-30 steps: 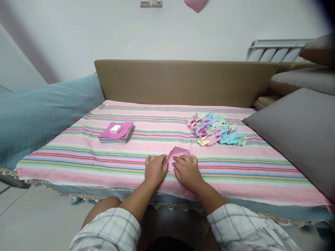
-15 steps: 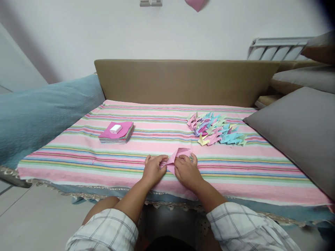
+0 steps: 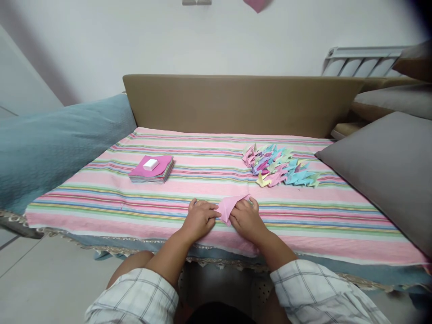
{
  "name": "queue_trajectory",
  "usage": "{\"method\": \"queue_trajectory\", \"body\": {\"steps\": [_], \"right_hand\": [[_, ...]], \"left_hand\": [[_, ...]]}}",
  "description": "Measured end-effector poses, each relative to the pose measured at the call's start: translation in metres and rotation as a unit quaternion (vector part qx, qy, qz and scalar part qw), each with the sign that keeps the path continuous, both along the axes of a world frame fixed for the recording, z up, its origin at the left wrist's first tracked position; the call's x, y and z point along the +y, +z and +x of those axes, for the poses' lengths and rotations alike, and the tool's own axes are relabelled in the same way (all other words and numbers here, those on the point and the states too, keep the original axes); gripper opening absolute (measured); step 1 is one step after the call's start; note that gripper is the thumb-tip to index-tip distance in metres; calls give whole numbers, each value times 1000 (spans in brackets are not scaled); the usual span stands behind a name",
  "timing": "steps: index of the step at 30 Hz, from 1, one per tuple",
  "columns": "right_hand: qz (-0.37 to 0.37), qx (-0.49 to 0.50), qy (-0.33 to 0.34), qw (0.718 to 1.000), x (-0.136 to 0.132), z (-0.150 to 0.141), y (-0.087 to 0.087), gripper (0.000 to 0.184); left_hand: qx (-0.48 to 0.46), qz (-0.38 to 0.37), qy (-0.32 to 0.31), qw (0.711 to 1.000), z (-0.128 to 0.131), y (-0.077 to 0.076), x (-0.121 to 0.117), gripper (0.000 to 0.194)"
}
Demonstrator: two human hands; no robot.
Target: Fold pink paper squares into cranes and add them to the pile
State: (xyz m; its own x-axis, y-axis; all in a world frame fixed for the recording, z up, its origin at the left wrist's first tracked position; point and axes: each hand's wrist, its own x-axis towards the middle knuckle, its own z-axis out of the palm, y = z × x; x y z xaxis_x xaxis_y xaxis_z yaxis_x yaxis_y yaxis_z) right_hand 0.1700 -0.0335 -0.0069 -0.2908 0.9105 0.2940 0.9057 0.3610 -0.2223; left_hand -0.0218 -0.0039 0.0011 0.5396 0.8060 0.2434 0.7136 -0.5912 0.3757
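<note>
A partly folded sheet of pink origami paper (image 3: 227, 209) rests on the striped cloth, between my two hands. The fingers of my left hand (image 3: 200, 219) press on its left edge, holding it against the cloth. On the other side my right hand (image 3: 248, 219) grips the raised flap, its fingertips partly hidden behind the paper. Beyond my right hand lies a group of folded paper cranes (image 3: 280, 166) in pink, blue, yellow, green and purple.
To the left stands a stack of square paper (image 3: 150, 179) with a magenta sheet on top, under a small white block (image 3: 150, 164). A grey cushion (image 3: 384, 166) leans at the right. The brown backrest (image 3: 236, 103) closes off the far side.
The paper's flap has been folded over toward the front, so its open pocket no longer shows. My right hand has shifted slightly right with it; my left fingers have straightened onto the edge.
</note>
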Motion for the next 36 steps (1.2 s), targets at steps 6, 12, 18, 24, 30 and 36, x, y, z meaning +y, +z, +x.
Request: {"method": "queue_trajectory", "body": {"steps": [6,12,18,24,30,36], "right_hand": [[-8,35,-17,999,2,7,-2,19],[-26,84,-53,995,-3,11,2,18],[-49,123,-53,990,-7,9,7,17],[-71,156,-101,980,-7,-2,4,33],[-79,171,-125,974,-6,-5,-2,31],[-83,176,-127,973,-6,-5,-2,31]], "left_hand": [[12,7,-7,1000,-1,0,0,29],[11,7,-9,1000,0,0,1,29],[3,-7,-2,1000,1,5,0,24],[-5,8,21,1000,7,3,1,21],[50,41,39,997,17,-4,9,35],[102,47,34,993,21,-4,10,36]]}}
